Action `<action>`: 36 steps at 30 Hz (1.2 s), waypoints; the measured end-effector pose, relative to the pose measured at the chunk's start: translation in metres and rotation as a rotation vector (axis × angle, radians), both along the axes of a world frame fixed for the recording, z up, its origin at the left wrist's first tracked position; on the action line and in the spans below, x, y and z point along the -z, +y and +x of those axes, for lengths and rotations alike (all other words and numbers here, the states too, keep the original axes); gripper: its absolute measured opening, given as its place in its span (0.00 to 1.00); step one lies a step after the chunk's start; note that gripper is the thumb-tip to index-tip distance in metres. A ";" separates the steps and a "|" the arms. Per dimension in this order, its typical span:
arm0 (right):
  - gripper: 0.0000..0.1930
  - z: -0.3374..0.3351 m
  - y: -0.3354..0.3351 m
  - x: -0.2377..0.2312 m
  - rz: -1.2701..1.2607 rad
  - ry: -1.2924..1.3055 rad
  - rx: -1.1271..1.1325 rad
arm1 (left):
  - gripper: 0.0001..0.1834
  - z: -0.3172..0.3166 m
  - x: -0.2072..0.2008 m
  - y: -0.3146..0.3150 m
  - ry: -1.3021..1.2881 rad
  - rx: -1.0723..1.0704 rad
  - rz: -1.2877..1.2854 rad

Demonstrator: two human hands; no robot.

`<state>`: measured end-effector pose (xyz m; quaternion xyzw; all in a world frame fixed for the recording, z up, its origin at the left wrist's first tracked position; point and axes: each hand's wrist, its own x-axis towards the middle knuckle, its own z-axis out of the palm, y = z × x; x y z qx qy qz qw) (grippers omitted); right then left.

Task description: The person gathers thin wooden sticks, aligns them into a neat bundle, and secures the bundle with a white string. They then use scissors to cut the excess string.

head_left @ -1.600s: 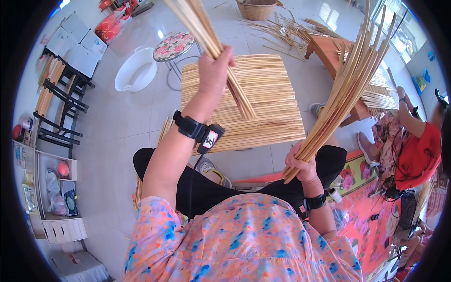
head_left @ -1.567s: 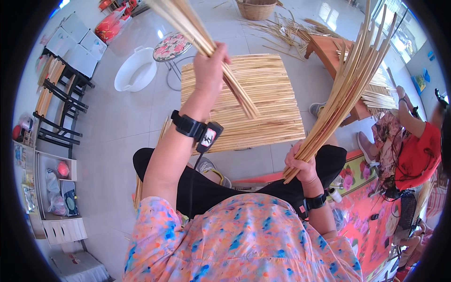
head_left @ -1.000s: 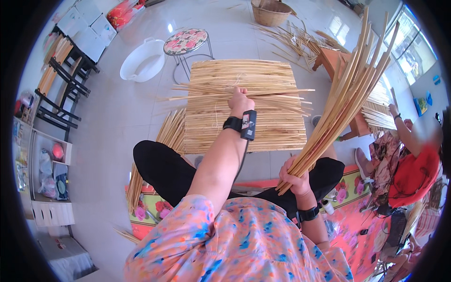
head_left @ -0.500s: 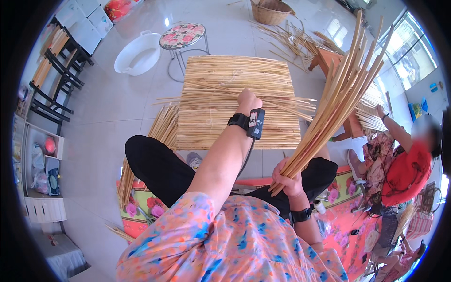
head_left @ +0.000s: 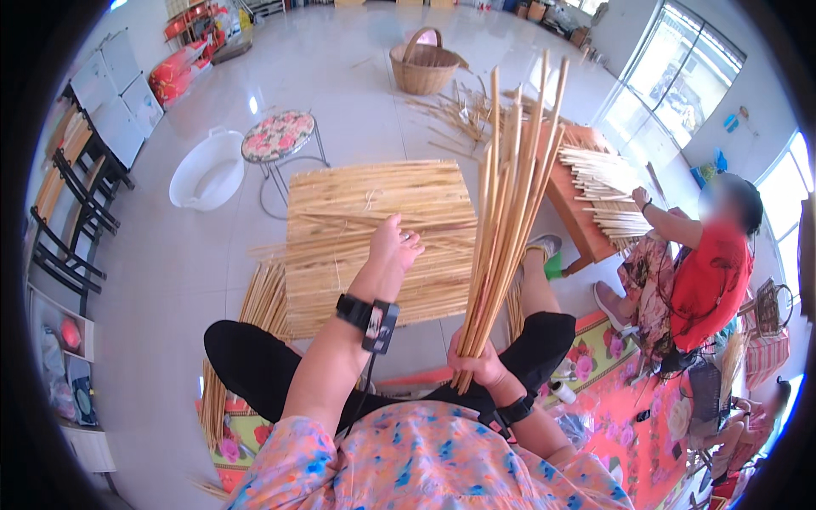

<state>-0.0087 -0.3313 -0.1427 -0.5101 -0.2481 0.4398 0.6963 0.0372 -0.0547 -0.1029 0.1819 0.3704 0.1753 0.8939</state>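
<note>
The big stick bunch (head_left: 501, 229) has swung up straighter, and the left grip (head_left: 396, 246) has gone from a fist to loosely spread fingers. It is by the loose sticks (head_left: 340, 219) on the square of laid-out sticks (head_left: 382, 293). The right grip (head_left: 483, 364) squeezes the bunch near its bottom, so most sticks poke up above it.

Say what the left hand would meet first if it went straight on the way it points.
Most likely the loose stalks lying across the slatted panel, just ahead of the left hand; its height is unclear, so it might pass over them.
</note>
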 end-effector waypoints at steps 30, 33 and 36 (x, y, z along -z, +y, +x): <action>0.09 0.018 -0.015 0.030 -0.353 -0.329 -0.114 | 0.16 -0.194 -0.262 0.142 -0.518 -0.326 1.183; 0.09 0.015 -0.006 0.023 -0.389 -0.366 -0.125 | 0.17 -0.171 -0.245 0.102 -0.288 -0.037 1.317; 0.09 0.010 0.003 0.023 -0.315 -0.458 -0.100 | 0.16 -0.143 -0.230 0.068 -0.131 0.206 1.401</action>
